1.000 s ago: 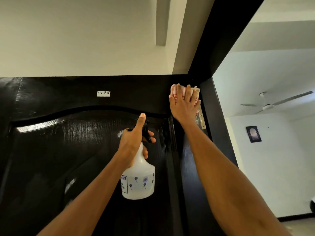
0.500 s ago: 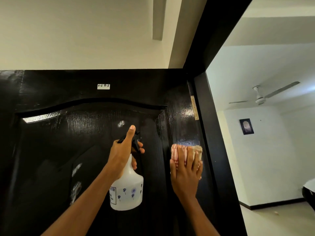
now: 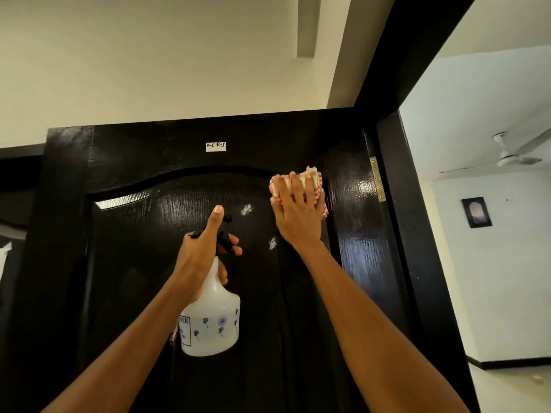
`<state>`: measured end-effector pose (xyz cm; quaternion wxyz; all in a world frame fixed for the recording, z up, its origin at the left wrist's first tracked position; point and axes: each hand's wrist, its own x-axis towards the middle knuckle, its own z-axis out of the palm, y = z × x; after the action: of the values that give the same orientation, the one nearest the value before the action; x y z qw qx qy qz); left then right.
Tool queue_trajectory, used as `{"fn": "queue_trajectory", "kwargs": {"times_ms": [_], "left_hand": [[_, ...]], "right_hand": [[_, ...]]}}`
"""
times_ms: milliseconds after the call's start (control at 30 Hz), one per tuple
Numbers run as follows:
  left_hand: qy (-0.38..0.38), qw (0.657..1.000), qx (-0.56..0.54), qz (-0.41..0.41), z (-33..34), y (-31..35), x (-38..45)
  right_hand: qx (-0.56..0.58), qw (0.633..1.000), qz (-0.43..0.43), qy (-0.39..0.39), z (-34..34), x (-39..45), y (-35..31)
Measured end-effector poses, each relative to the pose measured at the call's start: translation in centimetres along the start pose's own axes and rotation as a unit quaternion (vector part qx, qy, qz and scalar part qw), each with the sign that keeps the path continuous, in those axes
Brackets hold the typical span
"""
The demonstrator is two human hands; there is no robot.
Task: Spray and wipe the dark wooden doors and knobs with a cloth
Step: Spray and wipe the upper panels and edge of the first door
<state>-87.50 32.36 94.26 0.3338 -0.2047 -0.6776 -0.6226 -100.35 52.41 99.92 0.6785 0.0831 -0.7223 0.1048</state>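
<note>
The dark door [image 3: 134, 263] fills your view, and your right hand [image 3: 298, 216] has its fingers spread flat, pressing the folded cloth [image 3: 311, 177] at the upper right corner of the arched panel. Sweep left through the two foam spots [image 3: 246, 209], pressing into the moulding groove, while your left hand [image 3: 202, 251] stays curled round the spray bottle [image 3: 211, 323]. Mind the hinge [image 3: 376, 178] and frame right; there's open panel left, though the knob seems out of view.

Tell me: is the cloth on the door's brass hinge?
No, the right hand presses the cloth flat on the door panel, clearly left of the hinge.
</note>
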Motion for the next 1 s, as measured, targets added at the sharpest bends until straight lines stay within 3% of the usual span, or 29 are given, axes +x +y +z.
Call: {"fn": "queue_trajectory", "kwargs": {"times_ms": [200,300,367,433,533,633,800,933,1000], "left_hand": [[0.005,1.000,0.001,-0.022,-0.5,-2.5,-1.0],[0.004,0.999,0.011,-0.033,-0.4,-3.0,-1.1],[0.003,0.999,0.017,-0.036,-0.6,-2.9,-1.0],[-0.007,0.999,0.020,-0.031,-0.8,-2.8,-0.7],[-0.010,0.999,0.018,-0.026,-1.3,-2.4,-0.2],[-0.003,0.999,-0.001,-0.042,-1.7,-2.2,0.3],[-0.011,0.999,-0.003,-0.034,-3.3,-2.2,0.8],[0.006,1.000,-0.011,-0.026,-5.8,-2.8,1.5],[0.002,1.000,-0.009,-0.026,-6.6,-3.0,1.6]], "right_hand": [[-0.022,0.962,-0.264,-0.068,1.4,-12.8,0.7],[-0.055,0.950,-0.304,-0.057,0.7,-12.9,4.0],[-0.065,0.970,-0.234,-0.033,-0.3,-10.8,5.4],[-0.060,0.992,-0.107,-0.035,-1.3,-8.3,5.9],[-0.020,0.998,0.053,-0.017,-0.7,-7.9,3.9],[-0.003,0.995,0.098,0.021,0.9,-11.9,0.6],[-0.019,0.999,-0.033,0.013,2.5,-15.4,-3.3],[-0.036,0.971,-0.234,-0.031,3.3,-12.5,-6.0],[-0.051,0.966,-0.250,-0.040,3.2,-9.0,-5.9]]}}
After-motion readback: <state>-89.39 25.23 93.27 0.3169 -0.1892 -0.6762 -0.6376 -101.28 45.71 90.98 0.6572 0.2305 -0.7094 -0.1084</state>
